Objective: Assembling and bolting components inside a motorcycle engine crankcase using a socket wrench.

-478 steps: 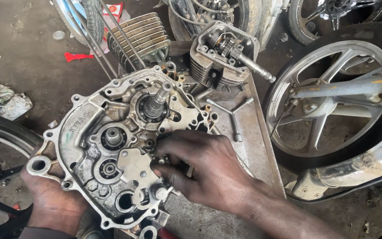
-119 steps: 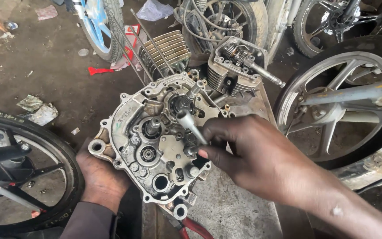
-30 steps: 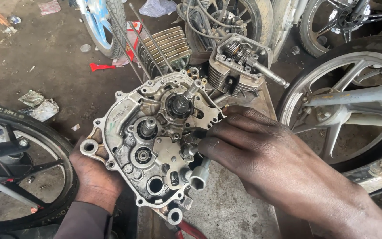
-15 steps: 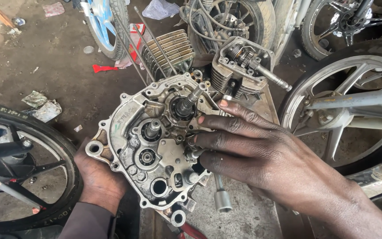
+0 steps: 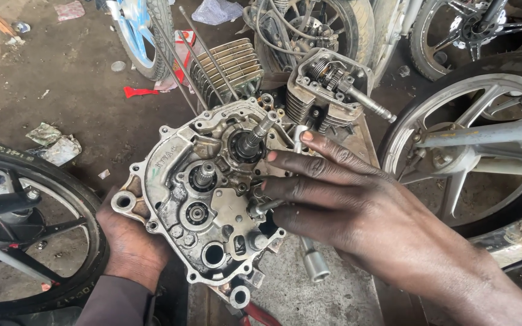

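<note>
A greasy aluminium engine crankcase half (image 5: 176,181) lies open side up, with shafts, bearings and a flat plate inside. My left hand (image 5: 131,244) grips its lower left edge from underneath. My right hand (image 5: 357,220) reaches in from the right with its fingers stretched over the case's right side. Two of those fingers pinch a small metal shaft (image 5: 260,208) that sticks out of the case. A socket driver (image 5: 314,264) lies on the bench under my right palm, touching neither hand.
A finned cylinder (image 5: 228,66) and a cylinder head (image 5: 327,84) stand just behind the case. Motorcycle wheels flank the bench: one at the left (image 5: 61,199), an alloy one at the right (image 5: 454,151). Scraps litter the dirt floor (image 5: 55,78).
My right hand has slid slightly down and right, uncovering the upper shaft, and its fingers have closed on the small shaft. The left hand and the case have stayed put.
</note>
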